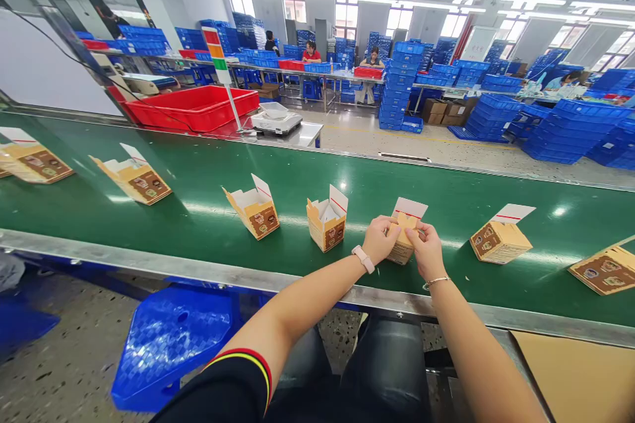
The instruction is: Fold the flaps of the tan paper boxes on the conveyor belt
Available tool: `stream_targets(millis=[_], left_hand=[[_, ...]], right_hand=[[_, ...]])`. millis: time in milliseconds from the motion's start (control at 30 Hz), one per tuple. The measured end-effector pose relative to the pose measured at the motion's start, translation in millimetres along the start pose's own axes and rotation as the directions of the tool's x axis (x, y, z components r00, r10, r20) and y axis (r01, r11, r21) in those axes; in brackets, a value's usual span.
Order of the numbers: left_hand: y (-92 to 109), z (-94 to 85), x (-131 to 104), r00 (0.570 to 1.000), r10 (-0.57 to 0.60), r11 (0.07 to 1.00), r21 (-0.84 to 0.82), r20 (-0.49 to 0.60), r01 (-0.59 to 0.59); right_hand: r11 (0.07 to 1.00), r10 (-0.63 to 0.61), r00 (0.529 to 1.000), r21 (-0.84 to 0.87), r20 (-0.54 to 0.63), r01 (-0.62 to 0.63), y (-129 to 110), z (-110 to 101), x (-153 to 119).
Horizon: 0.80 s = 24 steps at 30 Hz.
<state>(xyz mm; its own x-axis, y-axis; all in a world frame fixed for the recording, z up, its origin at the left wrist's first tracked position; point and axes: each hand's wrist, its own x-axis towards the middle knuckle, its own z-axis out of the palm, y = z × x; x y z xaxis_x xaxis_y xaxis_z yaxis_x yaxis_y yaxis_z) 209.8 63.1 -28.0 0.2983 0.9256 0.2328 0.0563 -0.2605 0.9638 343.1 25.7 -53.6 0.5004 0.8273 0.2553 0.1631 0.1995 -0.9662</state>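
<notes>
On the green conveyor belt [198,238] in front of me stands a small tan carton [401,252], its white inner flap with a red line raised at the back. My left hand [381,238] grips the carton's left side, and my right hand [425,246] grips its right side. The fingers of both meet near the front top flaps and partly hide them. Just left of my hands is an open brown-and-tan carton [327,225] with its flaps up. To the right, another carton [500,241] has its front closed over and its white back flap standing out.
More open cartons [260,215] sit along the belt to the left, and one carton [605,271] lies at the far right. Behind the belt are a red bin [198,109], a scale [276,120] and a signal light [217,56]. A blue stool [173,337] stands below.
</notes>
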Motion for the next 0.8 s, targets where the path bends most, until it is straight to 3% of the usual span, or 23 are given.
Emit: stream_targets(millis=[67,100,167,300,400,467,500,533,567,600,633,700,733,767,800], left_hand=[[1.9,6.8,4.2,0.957,-0.289,0.943,-0.176,-0.019,0.281],[3.2,8.1,7.6,0.915,-0.402,0.888,-0.229,0.037,0.399],[6.2,8.9,15.6,0.843,-0.505,0.808,-0.244,0.184,0.537],[14.4,16.6,28.5,0.81,-0.518,0.8,-0.179,0.276,0.573],[24.5,25.0,24.9,0.832,-0.496,0.824,-0.168,0.25,0.541],[30.7,22.9,12.5,0.894,-0.408,0.886,-0.155,0.187,0.437],[32.3,18.0,3.5,0.943,-0.298,0.939,-0.133,0.15,0.318],[32.4,10.3,-6.5,0.984,-0.141,0.983,-0.101,0.107,0.151],[30.7,0.0,-16.8,0.997,0.055,0.997,-0.053,0.051,-0.052],[27.3,-12.5,-26.3,0.967,0.254,0.967,0.001,-0.032,-0.254],[22.3,-26.6,-34.0,0.899,0.41,0.912,0.074,-0.154,-0.404],[9.6,-56.6,-41.6,0.701,0.558,0.829,0.247,-0.445,-0.502],[3.1,-70.9,-40.8,0.645,0.548,0.835,0.297,-0.533,-0.464],[-3.0,-83.9,-37.5,0.647,0.498,0.867,0.301,-0.577,-0.398],[-8.4,-94.9,-32.3,0.706,0.416,0.909,0.26,-0.573,-0.325]], right_hand=[[0.992,0.107,0.993,0.065,-0.05,-0.104,2.3,-0.1,1.8],[0.987,0.152,0.987,0.07,-0.058,-0.147,3.8,-0.5,3.2],[0.975,0.219,0.974,0.048,-0.053,-0.216,7.0,-1.7,6.9],[0.965,0.262,0.96,0.011,-0.096,-0.262,11.6,-4.5,15.1],[0.966,0.252,0.952,-0.005,-0.173,-0.257,8.9,-8.9,15.2],[0.974,0.207,0.942,-0.03,-0.264,-0.223,3.1,-12.5,6.2],[0.984,0.124,0.938,-0.079,-0.324,-0.157,-0.9,-13.5,-1.8],[0.986,-0.009,0.927,-0.158,-0.375,-0.054,-5.3,-13.2,-11.9],[0.96,-0.191,0.897,-0.268,-0.4,0.085,-9.8,-11.5,-23.7],[0.887,-0.396,0.844,-0.387,-0.363,0.25,-14.3,-7.9,-36.1],[0.793,-0.554,0.782,-0.466,-0.285,0.392,-18.3,-2.5,-48.2],[0.637,-0.696,0.717,-0.502,-0.048,0.585,-23.8,12.8,-67.3],[0.595,-0.703,0.706,-0.474,0.084,0.649,-24.7,21.9,-73.0],[0.576,-0.683,0.699,-0.432,0.211,0.694,-24.2,31.3,-75.6],[0.575,-0.65,0.69,-0.388,0.319,0.721,-22.1,40.5,-75.3]])
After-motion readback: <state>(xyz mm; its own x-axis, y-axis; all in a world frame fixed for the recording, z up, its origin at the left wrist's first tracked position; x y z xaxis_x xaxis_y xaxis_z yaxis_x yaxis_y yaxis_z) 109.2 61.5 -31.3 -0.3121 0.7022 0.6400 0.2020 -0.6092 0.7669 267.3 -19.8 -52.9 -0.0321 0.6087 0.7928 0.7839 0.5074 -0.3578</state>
